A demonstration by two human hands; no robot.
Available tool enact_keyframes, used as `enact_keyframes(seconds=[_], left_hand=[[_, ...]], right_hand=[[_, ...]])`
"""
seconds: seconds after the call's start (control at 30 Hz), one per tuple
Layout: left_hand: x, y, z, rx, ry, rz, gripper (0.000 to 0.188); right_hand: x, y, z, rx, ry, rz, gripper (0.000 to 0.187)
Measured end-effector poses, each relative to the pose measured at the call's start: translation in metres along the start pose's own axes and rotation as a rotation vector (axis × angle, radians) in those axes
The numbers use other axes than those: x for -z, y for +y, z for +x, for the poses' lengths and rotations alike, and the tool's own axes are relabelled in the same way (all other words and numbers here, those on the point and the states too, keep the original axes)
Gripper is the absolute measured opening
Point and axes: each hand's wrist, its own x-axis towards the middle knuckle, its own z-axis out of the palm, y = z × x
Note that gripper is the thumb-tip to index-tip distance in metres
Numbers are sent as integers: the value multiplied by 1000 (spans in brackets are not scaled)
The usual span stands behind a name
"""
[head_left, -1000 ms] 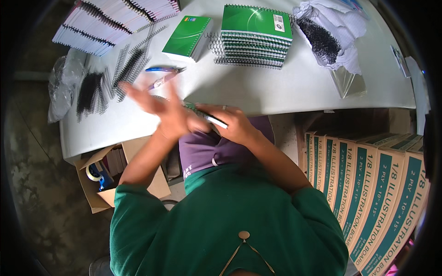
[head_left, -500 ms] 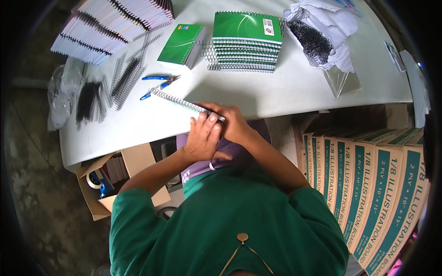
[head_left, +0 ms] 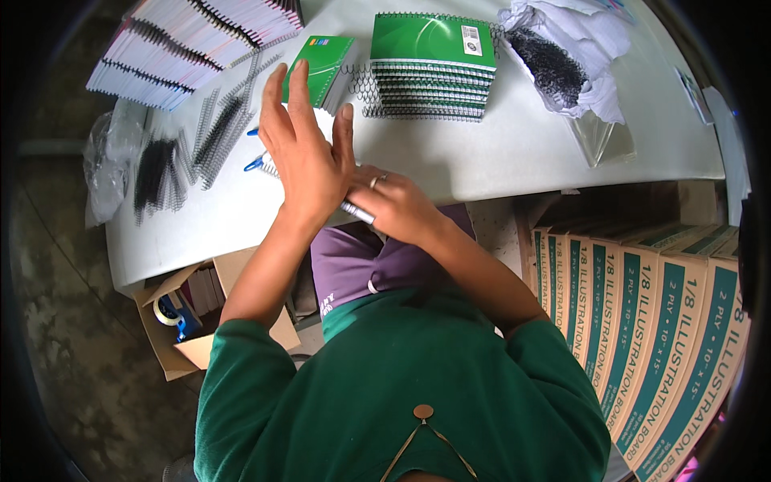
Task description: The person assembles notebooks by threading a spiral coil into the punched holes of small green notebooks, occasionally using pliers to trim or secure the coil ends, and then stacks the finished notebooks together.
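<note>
My left hand (head_left: 309,157) is raised over the table's near edge with its fingers stretched out and apart; nothing is in it. Below and to its right, my right hand (head_left: 393,205) grips a spiral notebook (head_left: 357,212) at the table edge. Only the notebook's white page edge and a bit of its wire coil show, since my hands cover the rest. Blue-handled cutting pliers (head_left: 253,165) lie beyond my left hand, mostly hidden by it. Farther back, a stack of green spiral notebooks (head_left: 434,48) stands next to a pile of green-covered pads (head_left: 325,60).
Loose black wire coils (head_left: 161,173) and a clear plastic bag (head_left: 112,169) lie at the left. Coil-bound books (head_left: 161,56) fill the back left. White paper (head_left: 598,48) holds black coils (head_left: 550,68) at the back right. Cartons (head_left: 642,321) stand at right, an open box (head_left: 241,277) at left.
My left hand has come off the notebook and risen up and to the left, its fingers spreading. My right hand keeps the notebook, which it has shifted slightly.
</note>
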Motion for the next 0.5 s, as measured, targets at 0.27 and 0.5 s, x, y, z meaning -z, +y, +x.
enact_keyframes(seconds=[0.27,0.5], left_hand=[[11,-18,57,-305,452,172,70],[-14,-37,-116,-393,-220,53,113]], right_hand=[[-23,-24,12,-257,-4,211,31],[-10,0,-2,-406,22,450,43]])
